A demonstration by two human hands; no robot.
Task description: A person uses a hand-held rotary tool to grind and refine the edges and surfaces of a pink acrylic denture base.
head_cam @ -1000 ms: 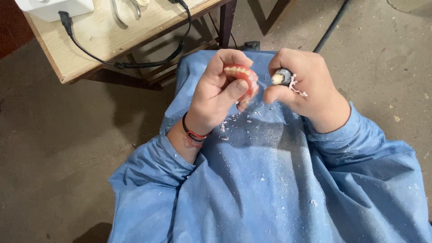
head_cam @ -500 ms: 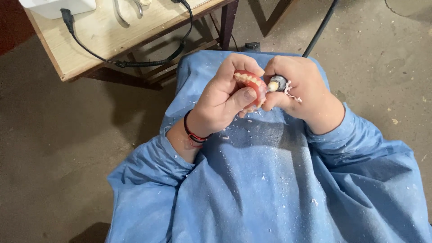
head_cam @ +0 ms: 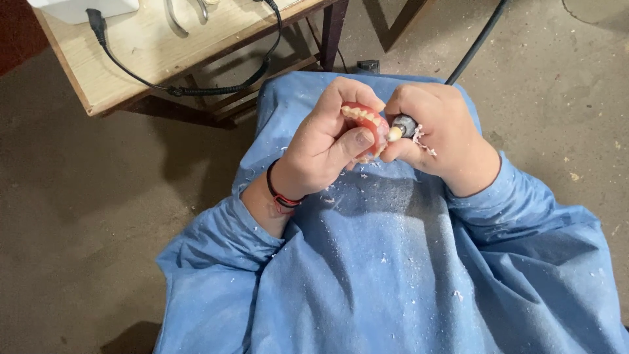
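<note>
Centrally, a pink denture (head_cam: 364, 122) sits above the lap, pinched between thumb and fingers of the left hand (head_cam: 324, 147). Just beside it, the right hand (head_cam: 438, 134) is clenched around a rotary handpiece (head_cam: 401, 127), its pale tip touching the denture. Below spreads a dust-flecked blue gown (head_cam: 393, 275).

The left hand (head_cam: 327, 141) now turns the denture (head_cam: 365, 124) so its teeth face up and its pink base faces the tool, where a second earlier it lay flatter. The right hand (head_cam: 436, 134) closes in, bringing the rotary handpiece (head_cam: 401, 128) tip against the denture's edge, the gap between both hands gone.
</note>
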